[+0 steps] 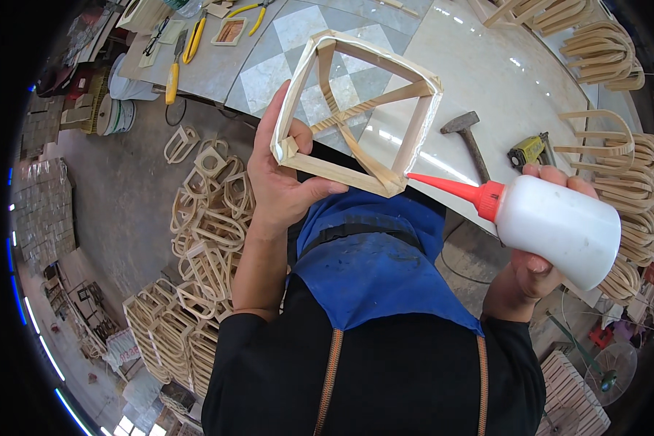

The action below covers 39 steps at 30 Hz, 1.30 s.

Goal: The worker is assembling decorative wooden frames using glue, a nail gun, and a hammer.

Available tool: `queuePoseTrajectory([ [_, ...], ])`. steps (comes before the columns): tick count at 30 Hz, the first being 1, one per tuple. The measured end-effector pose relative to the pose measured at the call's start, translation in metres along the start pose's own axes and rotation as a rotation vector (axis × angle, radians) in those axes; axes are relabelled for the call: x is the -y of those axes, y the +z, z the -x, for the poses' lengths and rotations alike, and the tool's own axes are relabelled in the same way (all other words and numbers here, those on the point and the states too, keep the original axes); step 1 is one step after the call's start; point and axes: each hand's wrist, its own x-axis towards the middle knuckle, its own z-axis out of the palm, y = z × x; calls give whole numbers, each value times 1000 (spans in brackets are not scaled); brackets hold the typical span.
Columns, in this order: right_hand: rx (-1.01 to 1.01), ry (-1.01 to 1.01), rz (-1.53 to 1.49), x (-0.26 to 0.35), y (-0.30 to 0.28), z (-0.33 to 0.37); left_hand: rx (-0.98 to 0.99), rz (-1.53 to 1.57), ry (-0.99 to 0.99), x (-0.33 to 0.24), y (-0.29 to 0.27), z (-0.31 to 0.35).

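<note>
Held up over the table's near edge is a pale wooden frame (339,174) with cut corners and curved strips crossing inside it. My left hand (280,167) grips its left side, thumb along the near bar and fingers around the left bar. A white line of glue (370,54) runs along the upper rim on the far and right sides. In my right hand (541,265) is a white glue bottle (559,225) with a red nozzle, tipped on its side. The nozzle's tip is at the frame's near right corner, at the end of the white line.
On the table (487,65) lie a hammer (469,142), a yellow tape measure (528,151) and yellow-handled pliers (193,40). Bent wooden loops (603,54) are stacked along the right. A large pile of wooden frames (211,211) covers the floor at left.
</note>
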Motion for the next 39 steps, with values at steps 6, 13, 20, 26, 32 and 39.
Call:
queuePoseTrajectory([
  [6, 81, -35, 76, 1, -2, 3, 15, 7, 10, 1, 0, 0],
  [13, 84, -24, 106, 2, 1, 8, 28, -5, 26, 0, 2, 1],
  [20, 63, 10, 67, 2, 8, 6, 71, -14, 39, -1, 2, 2],
  [26, 97, 10, 65, 1, 10, 3, 77, -10, 16, -3, 6, 4],
  [32, 72, 38, 68, 1, 14, 6, 106, -47, -23, -7, 7, 8],
  [39, 58, 49, 57, 4, 23, -3, 85, -104, -6, -8, 16, 7],
])
